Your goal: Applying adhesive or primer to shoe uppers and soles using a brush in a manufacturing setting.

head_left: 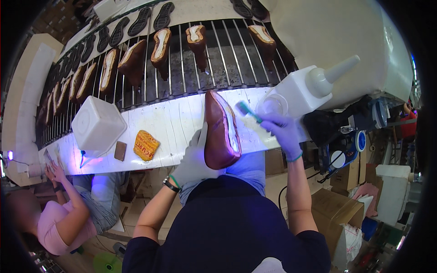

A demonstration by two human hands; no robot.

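Observation:
A brown leather shoe upper (217, 132) stands tilted up before me, its pale underside turned to the right. My left hand (196, 159), in a white glove, is closed around its lower left side. My right hand (281, 129), gloved and tinted violet by the light, grips a teal-handled brush (248, 111). The bristles are held just right of the shoe's underside, apart from it. Close by the brush, a small round clear cup (272, 107) stands against a white squeeze bottle (300, 91) with a long nozzle.
Beyond the white ledge (173, 107), a roller conveyor (223, 59) carries several brown shoe uppers (160, 48). Black soles (139, 22) line the far shelf. A white container (98, 123), a small brown block (120, 151) and an orange-yellow pad (146, 145) lie left. Another person (68, 214) sits at far left.

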